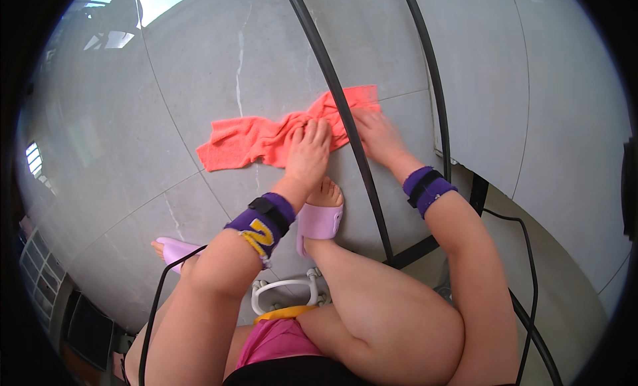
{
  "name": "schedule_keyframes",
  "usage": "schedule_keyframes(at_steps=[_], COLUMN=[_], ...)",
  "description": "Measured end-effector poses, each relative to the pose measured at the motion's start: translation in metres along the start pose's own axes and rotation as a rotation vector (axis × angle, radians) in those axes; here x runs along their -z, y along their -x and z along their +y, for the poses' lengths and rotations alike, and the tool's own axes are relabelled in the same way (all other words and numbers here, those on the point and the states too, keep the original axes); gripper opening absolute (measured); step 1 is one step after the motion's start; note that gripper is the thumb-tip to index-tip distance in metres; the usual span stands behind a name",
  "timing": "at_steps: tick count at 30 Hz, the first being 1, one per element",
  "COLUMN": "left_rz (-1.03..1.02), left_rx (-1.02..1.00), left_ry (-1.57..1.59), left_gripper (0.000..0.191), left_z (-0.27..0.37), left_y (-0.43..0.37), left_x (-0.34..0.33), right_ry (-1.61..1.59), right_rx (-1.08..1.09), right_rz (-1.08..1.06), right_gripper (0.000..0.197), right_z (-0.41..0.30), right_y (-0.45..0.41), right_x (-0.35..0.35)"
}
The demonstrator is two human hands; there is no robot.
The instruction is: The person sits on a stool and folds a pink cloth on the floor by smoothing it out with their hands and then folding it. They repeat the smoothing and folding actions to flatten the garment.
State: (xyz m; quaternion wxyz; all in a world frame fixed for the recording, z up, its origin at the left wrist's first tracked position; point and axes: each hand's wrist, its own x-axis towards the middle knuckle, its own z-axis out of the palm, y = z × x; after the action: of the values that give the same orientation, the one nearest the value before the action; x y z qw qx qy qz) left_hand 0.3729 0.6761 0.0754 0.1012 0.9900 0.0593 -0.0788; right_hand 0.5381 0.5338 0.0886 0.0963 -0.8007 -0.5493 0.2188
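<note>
A coral-orange towel point(239, 142) lies crumpled across the grey tiled floor, its folds bunched near the middle. My left hand point(310, 149) is on that bunched part, palm down, with its fingers curled into the cloth. Towards the towel's right end, my right hand point(381, 137) touches the fabric with its fingers bent over it. A black metal bar point(344, 107) passes above the towel between my hands and hides a strip of it, along with part of my right fingers. Both wrists wear purple bands with black straps.
A second black bar point(436, 72) runs past my right hand, beside a white panel point(498, 87). My feet wear lilac slide sandals point(323, 221). Between my legs is a low wheeled stool point(284, 285) with a yellow seat edge. Black cables point(532, 266) hang at both sides.
</note>
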Motion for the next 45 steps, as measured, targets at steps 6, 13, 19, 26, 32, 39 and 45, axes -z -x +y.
schedule_keyframes(at_steps=[6, 13, 19, 26, 32, 39, 45], left_rz=[-0.002, 0.023, 0.06, -0.145, -0.112, 0.109, -0.051], left_rx=[-0.001, 0.017, 0.098, 0.078, -0.065, -0.055, 0.028], left_ry=[0.14, 0.011, 0.134, 0.062, 0.148, 0.228, 0.239], left_gripper=[0.053, 0.056, 0.069, 0.057, 0.055, 0.068, 0.071], left_z=[0.029, -0.002, -0.029, 0.019, 0.029, -0.029, -0.031], left_y=[-0.049, 0.001, 0.047, -0.013, -0.059, 0.019, 0.034], left_x=[0.003, 0.005, 0.006, 0.011, 0.01, 0.013, 0.003], right_ry=[0.122, -0.018, -0.139, 0.056, 0.198, 0.21, 0.07], right_rx=[-0.107, 0.06, 0.316, 0.094, -0.021, 0.062, -0.114], right_rz=[0.134, 0.187, 0.102, 0.188, 0.174, 0.217, 0.159], right_gripper=[0.055, 0.05, 0.042, 0.042, 0.046, 0.045, 0.046], right_z=[0.019, -0.011, -0.036, 0.006, 0.037, 0.001, 0.01], right_y=[0.015, -0.002, -0.033, -0.004, 0.005, 0.007, 0.013], right_x=[0.01, -0.009, -0.008, 0.002, 0.027, 0.009, -0.003])
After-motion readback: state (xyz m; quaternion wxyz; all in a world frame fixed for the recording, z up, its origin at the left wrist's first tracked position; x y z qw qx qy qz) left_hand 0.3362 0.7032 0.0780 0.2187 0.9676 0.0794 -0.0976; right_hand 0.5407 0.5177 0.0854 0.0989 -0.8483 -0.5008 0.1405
